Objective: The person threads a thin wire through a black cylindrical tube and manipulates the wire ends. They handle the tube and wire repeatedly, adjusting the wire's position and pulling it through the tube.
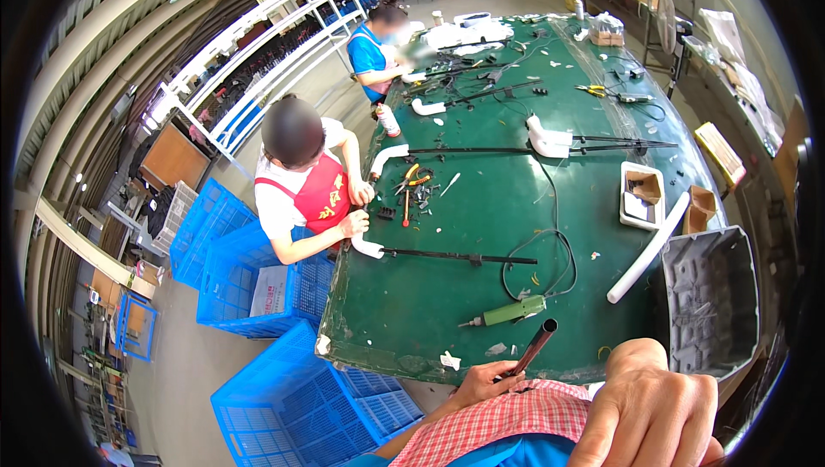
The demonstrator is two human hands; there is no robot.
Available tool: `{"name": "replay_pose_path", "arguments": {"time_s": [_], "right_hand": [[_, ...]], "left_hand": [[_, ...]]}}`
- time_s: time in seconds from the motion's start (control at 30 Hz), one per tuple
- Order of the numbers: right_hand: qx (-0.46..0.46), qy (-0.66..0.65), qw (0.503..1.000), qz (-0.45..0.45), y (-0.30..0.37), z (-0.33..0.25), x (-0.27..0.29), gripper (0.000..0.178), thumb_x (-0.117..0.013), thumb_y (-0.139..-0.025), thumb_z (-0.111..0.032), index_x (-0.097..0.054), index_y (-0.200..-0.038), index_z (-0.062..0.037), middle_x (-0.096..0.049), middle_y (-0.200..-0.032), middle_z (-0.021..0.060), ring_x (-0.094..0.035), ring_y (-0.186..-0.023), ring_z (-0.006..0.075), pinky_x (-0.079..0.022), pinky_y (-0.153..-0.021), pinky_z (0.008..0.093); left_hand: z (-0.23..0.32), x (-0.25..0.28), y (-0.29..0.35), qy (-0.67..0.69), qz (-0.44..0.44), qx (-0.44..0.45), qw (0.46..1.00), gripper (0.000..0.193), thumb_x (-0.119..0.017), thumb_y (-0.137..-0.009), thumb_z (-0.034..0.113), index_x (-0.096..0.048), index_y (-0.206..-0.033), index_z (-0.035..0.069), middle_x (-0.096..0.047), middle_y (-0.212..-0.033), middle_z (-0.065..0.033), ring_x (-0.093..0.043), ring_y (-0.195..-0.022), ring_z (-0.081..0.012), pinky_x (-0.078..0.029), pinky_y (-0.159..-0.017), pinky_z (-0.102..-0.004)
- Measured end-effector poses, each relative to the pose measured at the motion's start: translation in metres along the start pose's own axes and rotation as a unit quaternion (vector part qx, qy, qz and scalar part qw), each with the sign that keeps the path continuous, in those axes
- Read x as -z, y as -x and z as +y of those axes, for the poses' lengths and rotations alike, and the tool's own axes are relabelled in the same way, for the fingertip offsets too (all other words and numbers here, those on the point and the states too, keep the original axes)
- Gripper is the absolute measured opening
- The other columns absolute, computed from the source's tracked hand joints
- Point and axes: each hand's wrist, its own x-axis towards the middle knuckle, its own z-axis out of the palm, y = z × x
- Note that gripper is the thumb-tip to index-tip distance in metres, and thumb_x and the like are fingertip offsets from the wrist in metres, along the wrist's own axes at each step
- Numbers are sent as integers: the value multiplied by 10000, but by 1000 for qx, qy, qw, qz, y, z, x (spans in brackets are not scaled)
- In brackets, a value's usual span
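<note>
At the table's near edge, my left hand [483,384] grips a dark hollow tube [539,342], its open end pointing up and away to the right. Close to the camera at the lower right is my right hand [649,407], with its fingers curled down. Whatever it may hold is hidden beneath the knuckles. Just beyond the tube, a green electric screwdriver [514,311] lies on the green tabletop [412,321], its black cord looped behind it. A red checked apron [494,428] shows below my hands.
To the right stand a grey bin [709,295], a long white tube [649,248] and a white tray [642,218]. Pliers [418,177] and white-ended black rods [464,257] lie on the table. Two co-workers stand along its left side, near blue crates [301,398].
</note>
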Motion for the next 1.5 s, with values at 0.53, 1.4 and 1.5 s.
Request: {"name": "replay_pose_path", "arguments": {"time_s": [0.53, 1.4, 1.5], "right_hand": [[43, -12, 999, 9, 43, 29, 27, 489, -631, -903, -436, -608, -710, 13, -621, -618, 124, -582, -483, 239, -565, -641, 424], [-96, 174, 979, 39, 88, 29, 69, 524, -456, -1015, -308, -551, -613, 14, -575, -578, 122, -585, -508, 264, -551, -575, 428], [-110, 150, 970, 156, 78, 27, 135, 445, -556, -960, -330, -555, -629, -33, -610, -642, 105, -576, -478, 215, -523, -592, 408]], "left_hand": [[-5, -4, -2, -23, 19, -1, 1000, 331, -679, -884, 254, -654, -1157, 69, -701, -946, -88, -682, -806, -145, -530, -707, -276], [4, 0, -4, -32, 1, 21, 999, 319, -666, -893, 252, -648, -1154, 69, -696, -925, -86, -676, -819, -134, -522, -696, -267], [2, -3, -4, -36, 3, 16, 999, 318, -668, -894, 273, -655, -1146, 80, -698, -911, -79, -676, -801, -130, -520, -677, -263]]}}
